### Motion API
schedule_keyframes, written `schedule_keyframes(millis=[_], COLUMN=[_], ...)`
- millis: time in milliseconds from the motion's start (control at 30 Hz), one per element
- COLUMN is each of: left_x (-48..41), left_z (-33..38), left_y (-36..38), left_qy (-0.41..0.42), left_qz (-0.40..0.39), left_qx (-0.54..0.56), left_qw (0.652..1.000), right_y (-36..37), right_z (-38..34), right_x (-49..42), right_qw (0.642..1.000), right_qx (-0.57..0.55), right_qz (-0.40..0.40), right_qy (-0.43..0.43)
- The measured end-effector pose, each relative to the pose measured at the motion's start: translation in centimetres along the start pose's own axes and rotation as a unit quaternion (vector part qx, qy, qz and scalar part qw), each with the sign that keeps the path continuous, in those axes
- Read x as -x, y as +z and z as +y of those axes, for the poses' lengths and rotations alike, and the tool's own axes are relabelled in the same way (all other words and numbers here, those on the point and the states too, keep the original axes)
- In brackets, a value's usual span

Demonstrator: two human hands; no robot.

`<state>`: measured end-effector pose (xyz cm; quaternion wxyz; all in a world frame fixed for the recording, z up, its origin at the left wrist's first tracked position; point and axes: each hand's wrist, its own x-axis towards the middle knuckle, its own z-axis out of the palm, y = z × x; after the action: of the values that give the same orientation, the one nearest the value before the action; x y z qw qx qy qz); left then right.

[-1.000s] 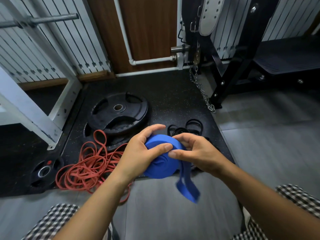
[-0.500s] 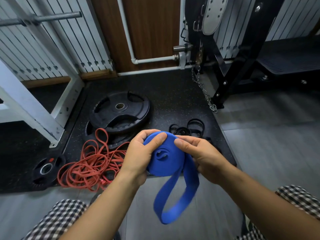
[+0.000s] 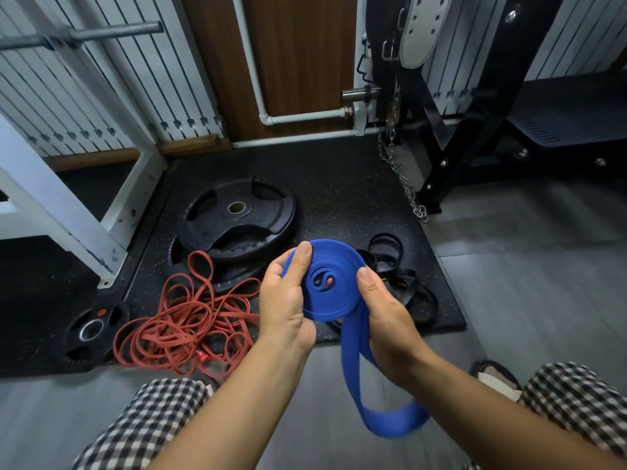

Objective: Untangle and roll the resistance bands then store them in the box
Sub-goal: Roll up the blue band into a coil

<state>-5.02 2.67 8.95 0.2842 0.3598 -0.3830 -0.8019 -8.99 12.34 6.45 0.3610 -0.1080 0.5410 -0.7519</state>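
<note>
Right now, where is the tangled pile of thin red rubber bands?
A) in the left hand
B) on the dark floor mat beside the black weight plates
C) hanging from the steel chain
B: the thin red rubber bands lie on the dark floor mat beside the black weight plates; the left hand and right hand hold the wide blue band.

Head camera, forward-down, close in.

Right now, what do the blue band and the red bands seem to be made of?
The blue band looks like rubber or latex with a matte finish: a wide flat strip that coils tight and droops limp. The red bands are likely similar rubber, narrower, with a faint sheen; they lie in loose springy loops.
</note>
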Motion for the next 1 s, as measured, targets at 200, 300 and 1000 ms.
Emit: schedule_keyframes(millis=[200, 300, 1000], left_x=[0.2, 0.4, 0.2], left_z=[-0.7, -0.8, 1.5], left_y=[0.9, 1.1, -0.3], left_qy=[-0.034, -0.073, 0.041], left_qz=[0.007, -0.005, -0.167], left_qx=[0.042, 0.031, -0.239], left_qw=[0.999, 0.997, 0.956], right_y=[-0.2, -0.7, -3.8], right_z=[0.2, -0.6, -5.7], right_x=[0.1, -0.2, -0.3], right_qw=[0.993, 0.994, 0.941], right_qx=[0.111, 0.101, 0.299], right_qz=[0.014, 0.014, -0.137], right_qy=[-0.037, -0.038, -0.074])
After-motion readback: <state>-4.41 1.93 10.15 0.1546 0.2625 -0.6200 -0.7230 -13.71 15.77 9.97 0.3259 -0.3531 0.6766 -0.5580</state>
